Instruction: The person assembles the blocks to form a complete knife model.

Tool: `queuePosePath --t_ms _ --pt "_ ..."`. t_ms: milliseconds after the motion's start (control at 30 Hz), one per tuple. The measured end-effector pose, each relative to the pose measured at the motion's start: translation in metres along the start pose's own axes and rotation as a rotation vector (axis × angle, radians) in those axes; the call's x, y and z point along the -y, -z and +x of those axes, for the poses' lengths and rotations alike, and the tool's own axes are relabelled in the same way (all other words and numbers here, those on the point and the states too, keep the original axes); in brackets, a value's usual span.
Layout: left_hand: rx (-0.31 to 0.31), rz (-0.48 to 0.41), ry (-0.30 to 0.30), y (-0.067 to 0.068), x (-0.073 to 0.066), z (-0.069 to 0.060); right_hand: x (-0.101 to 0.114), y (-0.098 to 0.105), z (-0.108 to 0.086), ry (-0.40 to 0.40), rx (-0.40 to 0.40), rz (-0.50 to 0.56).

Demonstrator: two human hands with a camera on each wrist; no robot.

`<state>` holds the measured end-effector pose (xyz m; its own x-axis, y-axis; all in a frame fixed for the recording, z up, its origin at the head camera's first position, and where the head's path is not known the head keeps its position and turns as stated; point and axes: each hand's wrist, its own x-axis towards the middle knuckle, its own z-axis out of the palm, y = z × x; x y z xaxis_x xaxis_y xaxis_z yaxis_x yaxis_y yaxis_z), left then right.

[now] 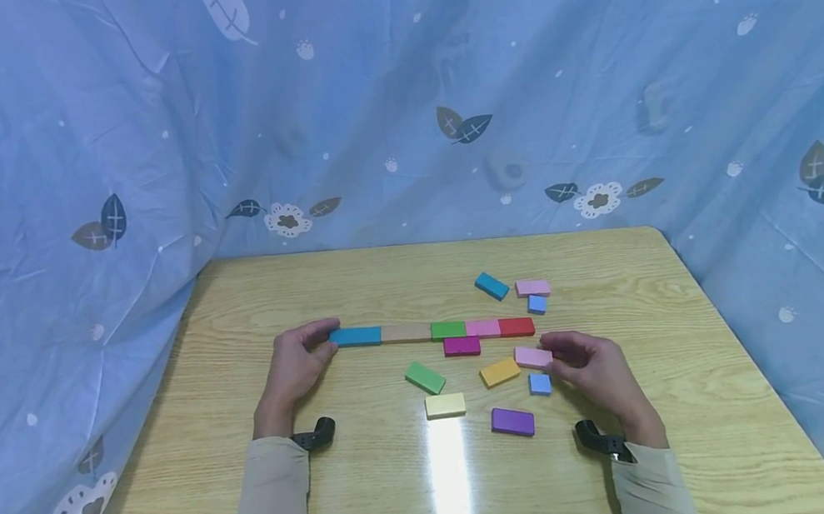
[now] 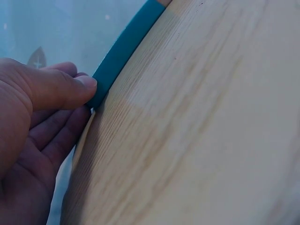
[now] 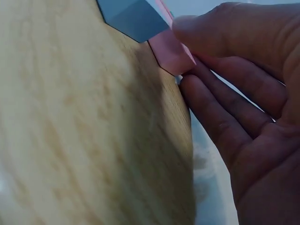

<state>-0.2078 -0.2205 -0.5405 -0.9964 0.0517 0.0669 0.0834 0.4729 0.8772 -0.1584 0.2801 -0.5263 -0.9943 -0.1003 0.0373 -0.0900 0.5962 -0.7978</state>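
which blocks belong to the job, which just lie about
Likely in use:
blue rectangular block in left hand
pink rectangular block in right hand
tan, green, pink, red block row

Likely loose, e.g.:
orange rectangular block
purple rectangular block
cream rectangular block

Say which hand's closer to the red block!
Right. The right hand is just off the right end of the red block; the left hand is far left, by the long blue block.

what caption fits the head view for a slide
Left hand grips the blue end block of a row; right hand pinches a pink block.
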Motion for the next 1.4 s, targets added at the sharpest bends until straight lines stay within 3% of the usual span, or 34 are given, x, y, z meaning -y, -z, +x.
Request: queuePosePath --t_ms 367,600,767,1000,1400 --pt "-0.001 0.009 -0.008 0.000 0.000 0.000 0.001 0.000 0.002 0.043 -0.035 -0.007" --pt "-0.003 0.014 -0.016 0.001 -0.001 -0.001 0.025 -0.005 0.011 0.120 -0.036 0.059" --pt "-0.003 0.008 -0.017 0.000 -0.001 -0.001 0.049 -0.024 0.024 0.169 0.021 0.128" --pt "-0.003 -0.014 -0.024 0.000 0.000 0.000 0.078 -0.061 0.043 0.243 0.085 0.118" --pt "0.002 -0.014 -0.030 0.001 -0.002 -0.001 0.101 -0.104 0.060 0.315 0.108 -0.081"
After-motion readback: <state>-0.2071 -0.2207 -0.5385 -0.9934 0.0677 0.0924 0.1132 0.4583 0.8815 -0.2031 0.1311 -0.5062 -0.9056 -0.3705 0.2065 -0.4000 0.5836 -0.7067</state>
